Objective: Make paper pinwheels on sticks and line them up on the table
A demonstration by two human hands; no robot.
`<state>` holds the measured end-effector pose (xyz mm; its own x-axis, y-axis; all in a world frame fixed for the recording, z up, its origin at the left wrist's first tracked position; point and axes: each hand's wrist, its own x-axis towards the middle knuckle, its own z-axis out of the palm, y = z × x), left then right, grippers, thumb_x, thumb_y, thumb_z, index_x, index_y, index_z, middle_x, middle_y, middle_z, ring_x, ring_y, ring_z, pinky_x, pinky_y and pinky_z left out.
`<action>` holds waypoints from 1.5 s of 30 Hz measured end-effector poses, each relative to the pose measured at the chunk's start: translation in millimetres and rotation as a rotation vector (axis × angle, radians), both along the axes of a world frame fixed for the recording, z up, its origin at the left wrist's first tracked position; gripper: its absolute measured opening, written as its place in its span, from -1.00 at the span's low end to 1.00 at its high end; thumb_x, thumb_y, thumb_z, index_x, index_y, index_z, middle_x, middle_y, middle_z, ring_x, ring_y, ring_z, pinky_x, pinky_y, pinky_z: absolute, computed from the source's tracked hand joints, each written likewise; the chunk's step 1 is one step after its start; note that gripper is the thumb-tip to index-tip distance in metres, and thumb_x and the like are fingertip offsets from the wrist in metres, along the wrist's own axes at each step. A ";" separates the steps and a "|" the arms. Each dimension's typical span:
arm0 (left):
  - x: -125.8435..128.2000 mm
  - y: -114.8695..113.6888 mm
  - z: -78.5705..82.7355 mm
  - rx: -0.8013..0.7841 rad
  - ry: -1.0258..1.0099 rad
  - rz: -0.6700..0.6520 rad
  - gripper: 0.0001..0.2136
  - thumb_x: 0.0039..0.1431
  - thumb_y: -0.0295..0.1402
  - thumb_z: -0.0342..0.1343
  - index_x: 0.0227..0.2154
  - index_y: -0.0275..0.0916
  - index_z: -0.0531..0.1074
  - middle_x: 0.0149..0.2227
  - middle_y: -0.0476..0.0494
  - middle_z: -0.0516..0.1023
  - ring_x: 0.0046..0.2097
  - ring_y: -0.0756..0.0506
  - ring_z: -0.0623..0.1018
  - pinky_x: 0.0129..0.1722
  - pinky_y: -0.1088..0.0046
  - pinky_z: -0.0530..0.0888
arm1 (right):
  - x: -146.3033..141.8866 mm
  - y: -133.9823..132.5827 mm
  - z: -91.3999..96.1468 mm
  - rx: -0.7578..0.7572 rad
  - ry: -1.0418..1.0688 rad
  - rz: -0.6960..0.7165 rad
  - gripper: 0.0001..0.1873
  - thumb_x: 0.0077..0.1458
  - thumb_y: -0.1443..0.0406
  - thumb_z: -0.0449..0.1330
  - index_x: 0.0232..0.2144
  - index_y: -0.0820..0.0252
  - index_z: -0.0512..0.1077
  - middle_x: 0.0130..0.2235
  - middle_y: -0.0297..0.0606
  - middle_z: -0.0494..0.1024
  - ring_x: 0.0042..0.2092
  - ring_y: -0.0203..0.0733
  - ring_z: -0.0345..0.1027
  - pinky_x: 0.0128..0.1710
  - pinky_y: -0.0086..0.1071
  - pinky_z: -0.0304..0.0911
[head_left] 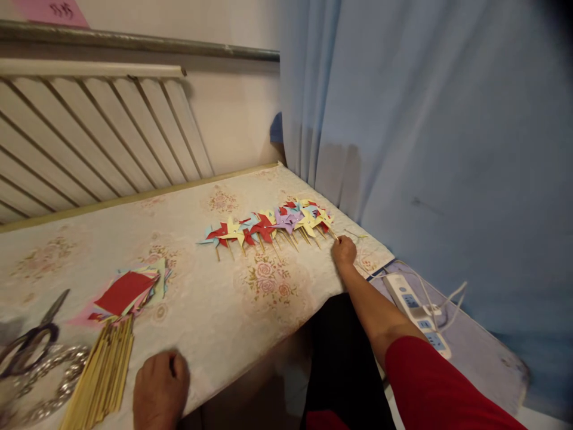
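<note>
Bamboo sticks in a pale bundle [102, 376] lie lower left on the floral tablecloth [210, 310], beside the left hand [160, 388], fingers curled shut. Mid-frame, the right hand [344, 251] bunches its fingers at the row of coloured paper pinwheels [268, 224]; its grip is unclear. The pink label [49, 12] upper left is unreadable.

Soft warm indoor light, pale blue fabric curtain [425, 119] faintly shadowed, wide-angle bending at edges, dark top-right corner, left hand [160, 389] and black-handled steel scissors [30, 341] blurred at near-left corner of floral-clothed desk [215, 310].
</note>
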<state>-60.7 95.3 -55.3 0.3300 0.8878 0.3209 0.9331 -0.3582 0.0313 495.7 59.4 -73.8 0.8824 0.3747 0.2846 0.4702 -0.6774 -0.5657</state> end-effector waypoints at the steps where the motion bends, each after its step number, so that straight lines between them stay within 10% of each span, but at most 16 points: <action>1: 0.0 -0.2 0.0 -0.002 -0.005 0.002 -0.77 0.22 -0.28 -0.17 -0.43 -0.24 0.33 -0.39 -0.22 0.41 -0.25 -0.21 0.39 -0.14 0.25 0.29 | 1.0 -0.4 -0.3 0.014 0.004 -0.005 -0.74 0.13 0.33 0.04 -0.28 0.27 0.52 -0.25 -0.09 0.52 -0.22 -0.12 0.33 -0.21 -0.33 0.12; 12: 1.5 -3.4 1.7 -0.024 -0.014 0.036 -0.78 0.23 -0.32 -0.14 -0.44 -0.24 0.35 -0.38 -0.20 0.40 -0.25 -0.19 0.37 -0.16 0.27 0.28 | 2.8 -11.4 -5.8 0.202 0.099 -0.106 -0.73 0.05 0.28 0.04 -0.32 0.25 0.52 -0.31 -0.12 0.59 -0.29 -0.09 0.36 -0.24 -0.33 0.15; 25: 2.2 -5.6 0.0 0.017 0.001 0.058 -0.73 0.27 -0.32 -0.18 -0.37 -0.29 0.40 -0.35 -0.21 0.39 -0.23 -0.19 0.36 -0.19 0.29 0.26 | -58.3 -27.0 0.6 0.294 0.189 0.032 -0.80 -0.04 0.24 0.08 -0.49 0.18 0.47 -0.52 -0.28 0.53 -0.41 -0.16 0.36 -0.33 -0.38 0.15; 45: 2.1 -8.3 -0.6 0.029 -0.014 0.067 -0.76 0.26 -0.35 -0.16 -0.39 -0.27 0.40 -0.35 -0.21 0.40 -0.23 -0.18 0.36 -0.20 0.30 0.26 | -166.8 39.4 14.3 0.134 0.181 0.102 -0.83 0.00 0.24 0.12 -0.50 0.14 0.48 -0.42 -0.26 0.53 -0.37 -0.19 0.31 -0.40 -0.39 0.05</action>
